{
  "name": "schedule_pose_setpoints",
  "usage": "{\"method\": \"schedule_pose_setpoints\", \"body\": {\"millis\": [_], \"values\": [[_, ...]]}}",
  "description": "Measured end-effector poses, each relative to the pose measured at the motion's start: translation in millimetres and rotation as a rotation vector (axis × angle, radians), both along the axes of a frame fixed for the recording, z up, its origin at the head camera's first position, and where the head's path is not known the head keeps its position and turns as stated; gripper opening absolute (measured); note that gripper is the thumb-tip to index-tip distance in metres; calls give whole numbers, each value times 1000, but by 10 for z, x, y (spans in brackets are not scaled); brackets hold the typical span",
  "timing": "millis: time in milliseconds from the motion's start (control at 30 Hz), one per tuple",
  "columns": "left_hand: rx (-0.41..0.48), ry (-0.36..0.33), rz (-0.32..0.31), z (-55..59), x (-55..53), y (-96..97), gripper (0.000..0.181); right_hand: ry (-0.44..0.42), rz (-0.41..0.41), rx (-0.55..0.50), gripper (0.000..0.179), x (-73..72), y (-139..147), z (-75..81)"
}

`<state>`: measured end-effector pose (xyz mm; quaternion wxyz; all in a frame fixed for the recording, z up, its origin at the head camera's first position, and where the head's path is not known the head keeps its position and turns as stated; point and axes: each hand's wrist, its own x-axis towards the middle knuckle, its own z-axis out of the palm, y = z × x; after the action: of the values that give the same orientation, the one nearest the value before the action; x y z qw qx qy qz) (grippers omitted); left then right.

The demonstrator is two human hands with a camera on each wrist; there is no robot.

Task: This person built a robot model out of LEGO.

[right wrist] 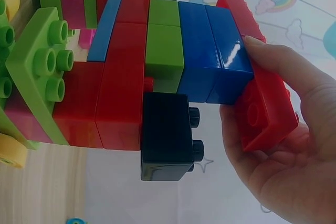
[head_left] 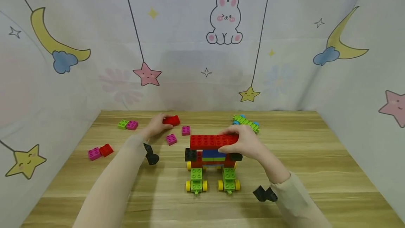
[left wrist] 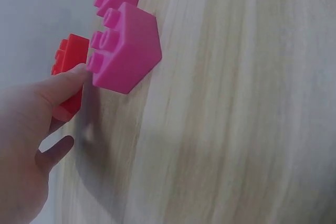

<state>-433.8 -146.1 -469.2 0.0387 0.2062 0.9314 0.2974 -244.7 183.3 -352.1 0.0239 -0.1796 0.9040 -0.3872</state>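
Observation:
In the head view my left hand [head_left: 157,125] is at the back left of the table, gripping a red brick [head_left: 172,120]. The left wrist view shows the thumb against the side of this red brick [left wrist: 76,51], beside a pink brick [left wrist: 131,51]. My right hand [head_left: 245,141] holds the right end of the red top row [head_left: 205,141] on a brick-built vehicle. Thumb and fingers lie on either side of that red brick [right wrist: 268,114], in the right wrist view. Below it sit blue bricks [right wrist: 210,51], green bricks, red bricks and a black brick [right wrist: 167,135]. Yellow wheels carry green bases [head_left: 196,178].
Two pink bricks [head_left: 171,139] lie between the left hand and the vehicle. A green-and-pink pair [head_left: 127,125] and a pink-and-red pair [head_left: 100,152] lie on the left. Behind the right hand stands a green base with blue wheels [head_left: 246,123]. A patterned cloth [head_left: 190,90] hangs behind the table.

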Motion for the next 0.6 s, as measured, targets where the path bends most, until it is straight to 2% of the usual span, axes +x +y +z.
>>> {"method": "schedule_pose_setpoints", "body": {"millis": [200,433,600], "values": [[33,-27,37,121,55,1,52,3,5,7,41,7,-3,21],[62,63,4,345,188,52,48,3,11,10,42,-2,1,16],[63,79,-8,488,320,108,48,12,22,23,43,-11,-1,12]]}}
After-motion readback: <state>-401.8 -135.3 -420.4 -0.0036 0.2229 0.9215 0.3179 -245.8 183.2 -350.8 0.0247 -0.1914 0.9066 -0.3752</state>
